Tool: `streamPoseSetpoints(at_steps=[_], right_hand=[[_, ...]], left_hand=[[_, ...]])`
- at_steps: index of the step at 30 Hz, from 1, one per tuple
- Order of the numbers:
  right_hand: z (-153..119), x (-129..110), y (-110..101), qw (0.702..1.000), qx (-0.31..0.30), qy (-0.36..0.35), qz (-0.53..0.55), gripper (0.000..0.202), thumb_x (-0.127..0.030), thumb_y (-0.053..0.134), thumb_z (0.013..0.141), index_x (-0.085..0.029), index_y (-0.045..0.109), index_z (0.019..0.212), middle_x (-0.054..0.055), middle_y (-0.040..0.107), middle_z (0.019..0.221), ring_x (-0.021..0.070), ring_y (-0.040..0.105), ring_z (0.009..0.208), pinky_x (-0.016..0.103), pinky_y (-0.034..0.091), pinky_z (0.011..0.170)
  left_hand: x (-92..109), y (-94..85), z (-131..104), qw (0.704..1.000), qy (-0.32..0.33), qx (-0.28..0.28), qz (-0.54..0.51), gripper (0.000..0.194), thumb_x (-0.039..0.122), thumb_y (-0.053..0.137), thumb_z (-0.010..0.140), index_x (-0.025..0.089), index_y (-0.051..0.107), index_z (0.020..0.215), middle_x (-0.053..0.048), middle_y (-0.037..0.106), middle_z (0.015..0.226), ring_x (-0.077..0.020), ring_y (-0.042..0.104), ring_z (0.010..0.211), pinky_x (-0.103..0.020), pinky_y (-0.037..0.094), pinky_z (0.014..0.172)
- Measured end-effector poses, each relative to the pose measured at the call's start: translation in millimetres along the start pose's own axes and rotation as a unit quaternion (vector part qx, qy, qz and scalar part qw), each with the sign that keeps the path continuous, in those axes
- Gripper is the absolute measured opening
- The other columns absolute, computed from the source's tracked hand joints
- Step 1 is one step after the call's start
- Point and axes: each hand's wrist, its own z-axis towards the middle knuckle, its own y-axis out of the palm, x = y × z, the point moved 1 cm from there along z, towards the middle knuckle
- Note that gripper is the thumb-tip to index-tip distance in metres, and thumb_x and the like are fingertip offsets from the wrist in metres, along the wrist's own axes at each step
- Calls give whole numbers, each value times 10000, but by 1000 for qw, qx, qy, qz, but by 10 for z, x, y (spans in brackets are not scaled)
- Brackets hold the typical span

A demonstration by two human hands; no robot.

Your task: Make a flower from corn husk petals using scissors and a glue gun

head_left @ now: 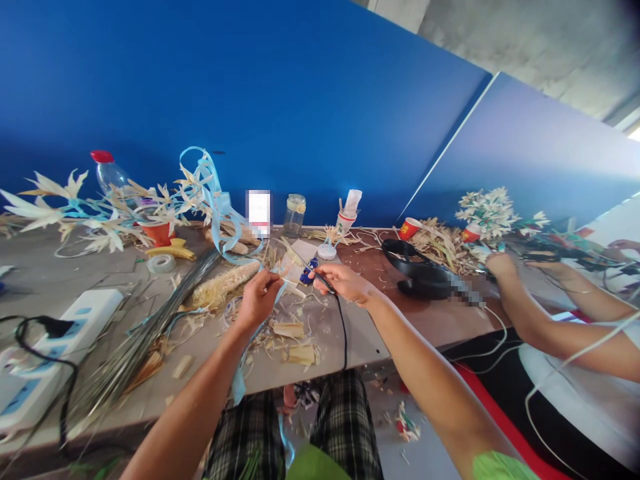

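Observation:
Near the middle of the table, my left hand (260, 295) is closed in a pinch on a small pale strip, too thin to make out well. To its right, my right hand (345, 281) is wrapped round the dark handle of a corded tool (324, 281). A black cord drops from that tool over the table's front edge. The tool's thin tip points up and left, near the strip. Behind it lie a pale sheet (300, 253) and a small blue object (309, 271). Dry husk scraps (301, 353) are scattered in front of my hands.
A corn cob (227, 283) and a bundle of thin wires (165, 320) lie left, beyond a white power strip (60, 357). A clear jar (295, 215), a paper cup (346, 221) and a black headband-like object (425, 273) stand behind or right. Another person's arms (545, 320) reach in at right.

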Motion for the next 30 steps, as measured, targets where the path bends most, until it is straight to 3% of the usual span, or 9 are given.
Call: streamPoseSetpoints(at_steps=[7,16,24,30], right_hand=[[23,64,-106,998,-21,-7,-56,408,-400,736,604,-113,626,874,-22,576,623,82,507,569,218,391,579],[-81,-114,-363,992,-70,-17,-101,325,-410,661,695,-120,650,842,-7,593,624,94,540,606,252,441,664],[15,50,-354,986,-98,1,-134,301,-363,678,670,-129,656,860,-15,607,651,92,536,611,248,434,648],[72,122,-252,997,-31,-25,-69,400,-402,672,677,-119,619,955,25,621,741,102,553,651,247,447,654]], left_hand=[[72,-19,5,997,48,-9,58,160,256,501,832,173,584,724,-7,555,691,-124,507,651,-242,402,633],[14,7,1,990,98,-26,100,186,256,476,856,171,605,754,-34,569,721,-130,510,664,-248,407,654],[-8,5,-5,985,97,-21,140,179,244,469,857,181,620,783,-47,580,736,-143,529,675,-260,394,656],[58,11,1,992,60,-13,110,169,250,487,841,173,607,750,-35,581,714,-139,525,646,-255,395,624]])
